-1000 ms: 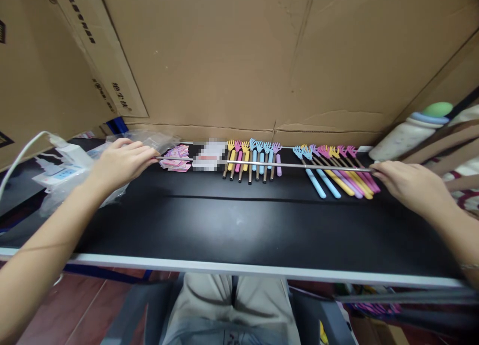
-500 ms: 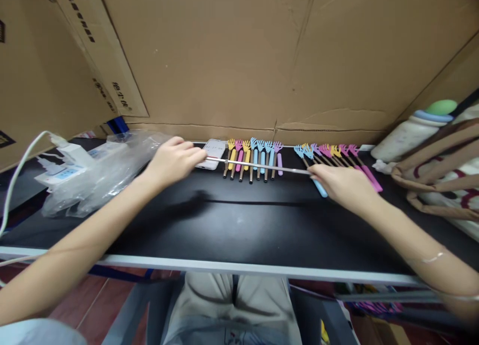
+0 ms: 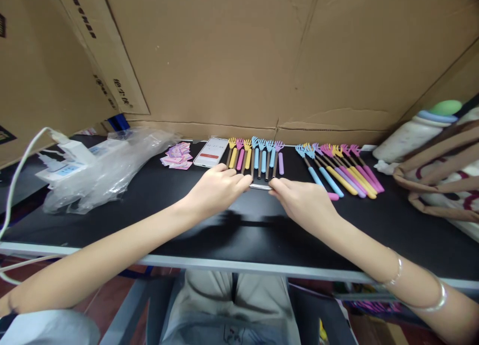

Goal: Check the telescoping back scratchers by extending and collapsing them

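Observation:
My left hand [image 3: 222, 190] and my right hand [image 3: 303, 200] face each other over the table, each closed on one end of a telescopic metal rod [image 3: 260, 186]. Only a short silvery stretch of it shows between the fingers; the ends are hidden in my hands. Just behind lies a row of small claw-headed back scratcher parts [image 3: 248, 155], yellow, pink, blue and purple, with metal tubes beside coloured grips. To the right, several back scratchers with long coloured handles [image 3: 346, 177] lie fanned out. A pink handle end [image 3: 333, 196] pokes out beside my right hand.
A phone [image 3: 210, 153] showing a timer lies left of the row, beside a heap of pink paper slips [image 3: 177, 156]. Clear plastic bags [image 3: 108, 170] partly cover a power strip [image 3: 67, 170] at the left. A bottle [image 3: 411, 133] and a bag [image 3: 445, 170] stand right. Cardboard [image 3: 224, 60] walls the back.
My hands have come together from far apart, and the rod between them has become much shorter. The pink slips and the coloured handles at the right are now uncovered.

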The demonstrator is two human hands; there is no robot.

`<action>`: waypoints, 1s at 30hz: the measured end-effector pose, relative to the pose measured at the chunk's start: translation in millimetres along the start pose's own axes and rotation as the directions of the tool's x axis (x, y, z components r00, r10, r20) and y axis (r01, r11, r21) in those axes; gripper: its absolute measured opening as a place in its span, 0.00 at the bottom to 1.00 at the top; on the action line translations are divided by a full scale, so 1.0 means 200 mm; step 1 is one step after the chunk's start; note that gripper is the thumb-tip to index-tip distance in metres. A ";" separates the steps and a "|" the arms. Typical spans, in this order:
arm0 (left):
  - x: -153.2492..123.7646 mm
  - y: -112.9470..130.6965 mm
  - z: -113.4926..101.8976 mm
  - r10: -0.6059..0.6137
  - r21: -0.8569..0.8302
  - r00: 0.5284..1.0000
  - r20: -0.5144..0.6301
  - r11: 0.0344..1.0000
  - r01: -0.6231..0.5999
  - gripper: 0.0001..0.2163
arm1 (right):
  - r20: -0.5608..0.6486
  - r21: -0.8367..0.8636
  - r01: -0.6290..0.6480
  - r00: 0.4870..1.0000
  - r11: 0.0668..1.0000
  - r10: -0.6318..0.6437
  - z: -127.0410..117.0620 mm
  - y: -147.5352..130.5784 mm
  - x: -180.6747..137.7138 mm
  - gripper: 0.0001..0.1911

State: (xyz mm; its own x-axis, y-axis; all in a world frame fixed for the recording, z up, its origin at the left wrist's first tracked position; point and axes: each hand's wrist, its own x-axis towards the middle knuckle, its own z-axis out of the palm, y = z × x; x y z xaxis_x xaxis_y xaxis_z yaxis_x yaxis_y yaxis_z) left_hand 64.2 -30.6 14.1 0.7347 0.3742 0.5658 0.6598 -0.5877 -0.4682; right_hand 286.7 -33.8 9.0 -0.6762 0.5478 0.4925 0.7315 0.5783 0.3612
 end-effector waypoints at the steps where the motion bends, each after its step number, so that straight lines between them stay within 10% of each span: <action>1: 0.00 0.00 0.00 -0.008 0.001 1.000 -0.003 1.000 0.008 0.11 | -0.016 -0.007 0.004 1.000 1.000 -0.004 0.00 -0.01 0.01 0.16; 9: -0.03 -0.14 0.01 0.052 0.095 0.998 -0.027 0.994 -0.049 0.12 | -0.036 -0.119 -0.011 0.999 0.993 0.007 0.02 0.10 0.00 0.21; 22: -0.55 -0.71 -0.12 -0.174 0.278 0.975 0.140 0.952 0.130 0.14 | 0.279 -0.351 -0.298 0.871 0.888 0.403 0.00 0.87 -0.45 0.12; 30: -0.66 -0.75 -0.12 -0.246 0.212 0.955 0.166 0.955 0.209 0.14 | 0.351 -0.327 -0.330 0.828 0.886 0.438 0.03 0.99 -0.60 0.10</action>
State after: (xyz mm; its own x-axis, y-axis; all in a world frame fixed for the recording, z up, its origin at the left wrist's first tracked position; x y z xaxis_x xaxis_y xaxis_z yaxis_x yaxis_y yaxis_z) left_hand -136.5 -8.4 25.6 0.5657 0.6210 0.5426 0.8167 -0.3307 -0.4730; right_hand 512.7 18.0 16.9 -0.2698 0.9188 0.2881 0.8995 0.1336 0.4161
